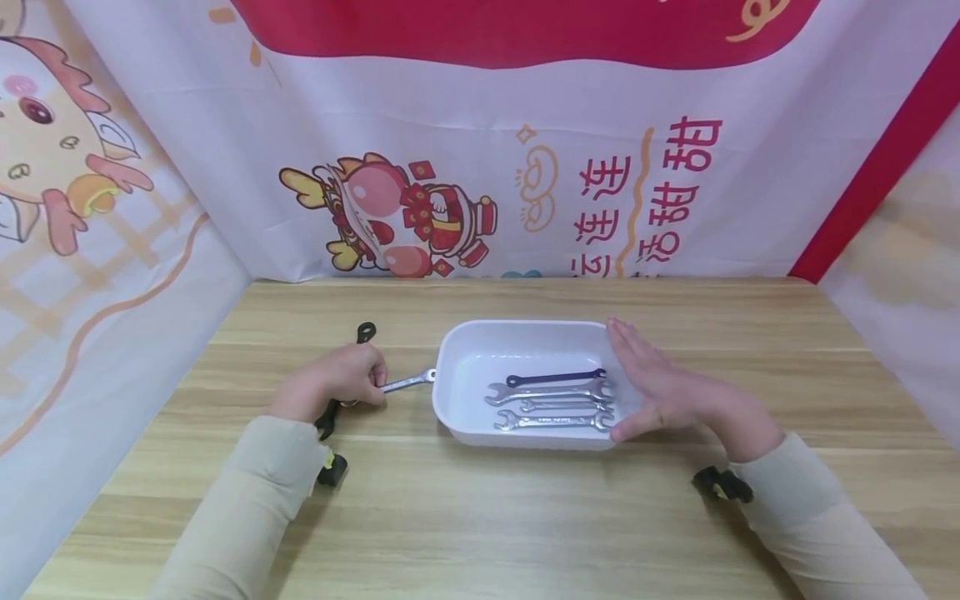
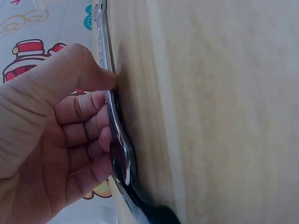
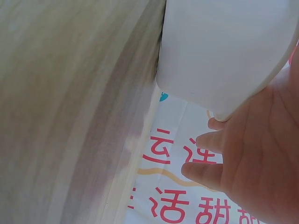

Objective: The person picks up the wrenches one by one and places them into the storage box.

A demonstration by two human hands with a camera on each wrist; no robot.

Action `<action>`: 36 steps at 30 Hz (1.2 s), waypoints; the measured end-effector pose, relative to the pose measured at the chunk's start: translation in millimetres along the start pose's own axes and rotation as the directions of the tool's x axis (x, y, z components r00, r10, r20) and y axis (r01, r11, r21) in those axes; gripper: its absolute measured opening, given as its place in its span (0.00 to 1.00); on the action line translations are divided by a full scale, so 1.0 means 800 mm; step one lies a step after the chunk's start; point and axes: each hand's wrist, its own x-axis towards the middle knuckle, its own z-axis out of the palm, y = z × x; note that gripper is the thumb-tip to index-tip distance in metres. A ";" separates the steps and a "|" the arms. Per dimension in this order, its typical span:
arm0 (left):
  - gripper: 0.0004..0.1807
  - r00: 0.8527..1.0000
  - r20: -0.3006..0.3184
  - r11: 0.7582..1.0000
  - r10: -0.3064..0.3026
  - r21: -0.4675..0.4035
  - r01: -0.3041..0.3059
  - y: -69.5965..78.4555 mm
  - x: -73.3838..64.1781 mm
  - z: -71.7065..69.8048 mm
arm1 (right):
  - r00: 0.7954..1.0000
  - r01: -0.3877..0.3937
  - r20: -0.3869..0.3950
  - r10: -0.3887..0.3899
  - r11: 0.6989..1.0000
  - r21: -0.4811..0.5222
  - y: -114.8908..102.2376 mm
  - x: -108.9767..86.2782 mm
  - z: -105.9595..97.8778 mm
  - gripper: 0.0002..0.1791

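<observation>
My left hand [image 1: 337,379] pinches a silver wrench [image 1: 407,382] between thumb and fingers, low over the table. One end of the wrench points right, its tip right at the left rim of a white plastic bin [image 1: 459,427]. A black wrench [image 1: 366,332] lies under the left hand, its middle hidden. In the left wrist view, the thumb presses on the shaft of the silver wrench [image 2: 106,51]. My right hand [image 1: 667,396] rests against the bin's right end, fingers and thumb spread along the rim. Inside the bin lie several silver wrenches [image 1: 551,421] and a dark blue one [image 1: 555,378].
The bin stands on a wood-grain table [image 1: 525,517]. Behind the table hangs a white and red printed cloth [image 1: 465,108], with another printed cloth [image 1: 67,275] along the left side. Black straps [image 1: 722,483] sit at both wrists.
</observation>
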 end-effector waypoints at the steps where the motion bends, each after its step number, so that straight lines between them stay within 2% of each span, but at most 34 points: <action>1: 0.07 1.000 0.003 1.000 -0.001 -0.006 0.001 0.000 -0.001 0.000 | 1.000 0.000 0.001 0.000 1.000 0.001 0.000 0.000 0.000 0.80; 10: 0.05 1.000 -0.005 0.995 0.006 -0.103 -0.007 -0.004 -0.008 -0.003 | 1.000 -0.011 0.010 0.011 1.000 0.015 -0.002 -0.001 0.000 0.80; 18: 0.03 0.997 -0.006 0.994 0.077 -0.071 -0.077 -0.014 -0.013 -0.002 | 1.000 -0.017 0.014 0.017 1.000 0.013 -0.003 -0.001 0.000 0.80; 21: 0.03 0.996 -0.021 0.995 0.087 -0.055 -0.088 -0.017 -0.014 -0.001 | 1.000 -0.017 0.015 0.017 1.000 0.010 -0.003 -0.001 0.001 0.80; 28: 0.02 0.987 -0.062 0.988 0.150 -0.029 -0.152 -0.026 -0.018 -0.002 | 1.000 -0.024 0.014 0.023 1.000 0.020 -0.003 0.000 0.002 0.80; 36: 0.02 0.979 -0.096 0.984 0.177 -0.016 -0.180 -0.027 -0.023 -0.008 | 1.000 -0.026 0.007 0.026 0.999 0.023 -0.003 0.000 0.000 0.79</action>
